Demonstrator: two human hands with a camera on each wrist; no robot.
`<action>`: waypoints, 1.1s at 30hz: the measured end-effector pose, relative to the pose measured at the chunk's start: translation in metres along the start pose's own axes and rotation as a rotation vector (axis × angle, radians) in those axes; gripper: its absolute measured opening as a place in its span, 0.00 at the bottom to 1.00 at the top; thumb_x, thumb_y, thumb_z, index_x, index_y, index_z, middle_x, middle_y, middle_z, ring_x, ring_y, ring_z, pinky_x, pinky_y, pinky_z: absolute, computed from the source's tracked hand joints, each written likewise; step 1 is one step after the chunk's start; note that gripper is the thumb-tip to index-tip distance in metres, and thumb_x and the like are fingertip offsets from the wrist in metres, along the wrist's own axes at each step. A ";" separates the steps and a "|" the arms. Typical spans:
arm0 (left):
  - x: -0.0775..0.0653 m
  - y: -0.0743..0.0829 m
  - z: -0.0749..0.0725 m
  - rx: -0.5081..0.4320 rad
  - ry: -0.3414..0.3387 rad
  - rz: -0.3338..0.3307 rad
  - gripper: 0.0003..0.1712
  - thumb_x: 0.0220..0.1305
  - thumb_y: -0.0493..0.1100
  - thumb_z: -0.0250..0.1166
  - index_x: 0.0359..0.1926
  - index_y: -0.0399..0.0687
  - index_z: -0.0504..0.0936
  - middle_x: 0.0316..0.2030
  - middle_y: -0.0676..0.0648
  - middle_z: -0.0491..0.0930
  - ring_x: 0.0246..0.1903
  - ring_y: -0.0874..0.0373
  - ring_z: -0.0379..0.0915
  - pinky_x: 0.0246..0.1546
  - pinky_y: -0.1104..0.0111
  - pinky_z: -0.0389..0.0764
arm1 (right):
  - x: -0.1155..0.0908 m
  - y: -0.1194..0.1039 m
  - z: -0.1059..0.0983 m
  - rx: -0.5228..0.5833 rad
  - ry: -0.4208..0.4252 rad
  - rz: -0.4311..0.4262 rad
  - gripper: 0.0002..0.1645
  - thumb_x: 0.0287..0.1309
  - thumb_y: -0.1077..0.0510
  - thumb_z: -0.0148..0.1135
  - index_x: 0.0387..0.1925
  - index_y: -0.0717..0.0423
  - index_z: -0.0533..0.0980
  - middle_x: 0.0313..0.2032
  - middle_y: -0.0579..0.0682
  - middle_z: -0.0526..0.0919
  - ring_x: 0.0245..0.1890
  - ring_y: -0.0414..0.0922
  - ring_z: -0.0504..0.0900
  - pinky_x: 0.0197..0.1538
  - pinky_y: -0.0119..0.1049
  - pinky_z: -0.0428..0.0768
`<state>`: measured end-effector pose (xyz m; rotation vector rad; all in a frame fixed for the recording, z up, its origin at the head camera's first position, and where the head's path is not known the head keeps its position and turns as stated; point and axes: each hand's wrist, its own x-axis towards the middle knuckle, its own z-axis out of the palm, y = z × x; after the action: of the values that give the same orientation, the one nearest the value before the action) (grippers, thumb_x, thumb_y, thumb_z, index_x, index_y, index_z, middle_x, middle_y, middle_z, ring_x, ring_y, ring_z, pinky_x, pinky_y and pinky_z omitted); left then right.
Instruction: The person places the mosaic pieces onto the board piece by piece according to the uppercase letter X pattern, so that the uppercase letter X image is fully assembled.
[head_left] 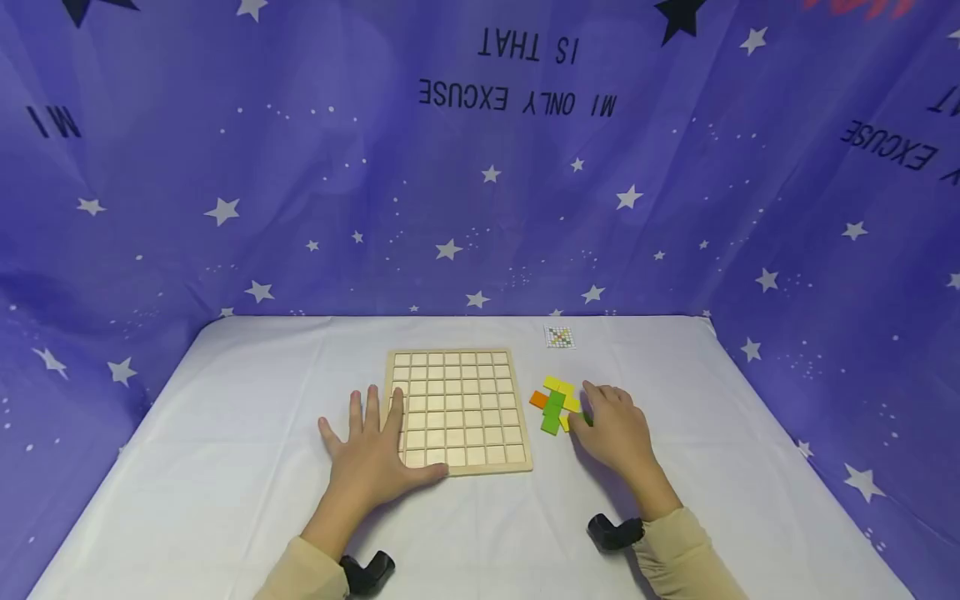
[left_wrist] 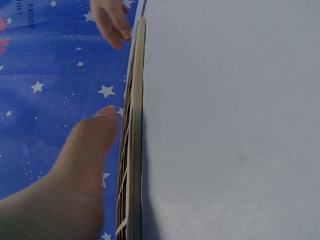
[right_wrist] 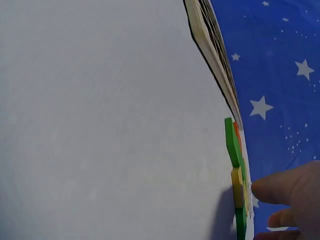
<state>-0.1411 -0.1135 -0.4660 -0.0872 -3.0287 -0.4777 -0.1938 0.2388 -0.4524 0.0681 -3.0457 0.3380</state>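
A square wooden board (head_left: 453, 412) with a grid of shallow cells lies on the white tablecloth. My left hand (head_left: 371, 462) is spread flat over its left edge, with the thumb along the near edge. To the right of the board is a small cluster of flat square tiles: green (head_left: 551, 417), yellow (head_left: 557, 384) and orange (head_left: 538, 400). My right hand (head_left: 617, 429) hovers at the right side of these tiles, its fingers bent loosely and its thumb near a yellow tile. From the right wrist view, the thumb (right_wrist: 280, 187) stands beside the tiles with nothing between the fingers.
Behind the tiles lies a small card (head_left: 559, 337) printed with a coloured grid pattern. A purple-blue curtain (head_left: 450, 183) with stars and lettering hangs around the far and side edges of the table. Black camera mounts (head_left: 615, 532) sit at both wrists.
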 end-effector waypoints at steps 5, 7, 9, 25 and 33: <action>-0.002 -0.003 0.006 -0.003 0.009 0.024 0.82 0.30 0.89 0.62 0.78 0.43 0.52 0.77 0.31 0.45 0.77 0.33 0.34 0.64 0.23 0.32 | 0.000 0.011 0.003 -0.014 -0.005 -0.012 0.34 0.62 0.44 0.63 0.62 0.62 0.74 0.55 0.62 0.79 0.55 0.64 0.75 0.54 0.61 0.76; -0.002 -0.004 0.008 -0.006 0.009 0.032 0.83 0.31 0.89 0.62 0.78 0.40 0.51 0.77 0.30 0.45 0.77 0.33 0.34 0.66 0.26 0.33 | 0.001 0.014 0.003 -0.006 -0.014 -0.024 0.32 0.63 0.44 0.63 0.60 0.60 0.77 0.52 0.61 0.80 0.52 0.62 0.76 0.51 0.59 0.77; -0.003 -0.005 0.011 -0.018 0.008 0.040 0.83 0.32 0.89 0.62 0.77 0.38 0.50 0.77 0.30 0.46 0.77 0.33 0.34 0.68 0.28 0.33 | 0.001 0.016 0.002 0.004 -0.029 -0.041 0.28 0.64 0.46 0.62 0.59 0.58 0.78 0.50 0.59 0.81 0.50 0.61 0.77 0.49 0.59 0.77; 0.002 -0.009 0.021 -0.078 0.007 0.085 0.84 0.36 0.89 0.59 0.77 0.32 0.47 0.77 0.33 0.44 0.78 0.38 0.34 0.77 0.42 0.37 | 0.005 0.039 -0.003 0.204 -0.057 -0.130 0.12 0.59 0.55 0.69 0.45 0.52 0.83 0.47 0.52 0.84 0.53 0.58 0.78 0.58 0.58 0.74; 0.005 -0.009 0.024 -0.123 0.003 0.081 0.85 0.35 0.89 0.60 0.77 0.32 0.44 0.78 0.33 0.42 0.78 0.38 0.33 0.77 0.43 0.41 | 0.014 0.049 0.004 0.404 -0.055 -0.085 0.07 0.60 0.55 0.69 0.38 0.49 0.79 0.40 0.47 0.85 0.47 0.50 0.81 0.54 0.51 0.76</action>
<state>-0.1477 -0.1144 -0.4911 -0.2151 -2.9770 -0.6561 -0.2104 0.2852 -0.4663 0.2324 -2.9632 0.9513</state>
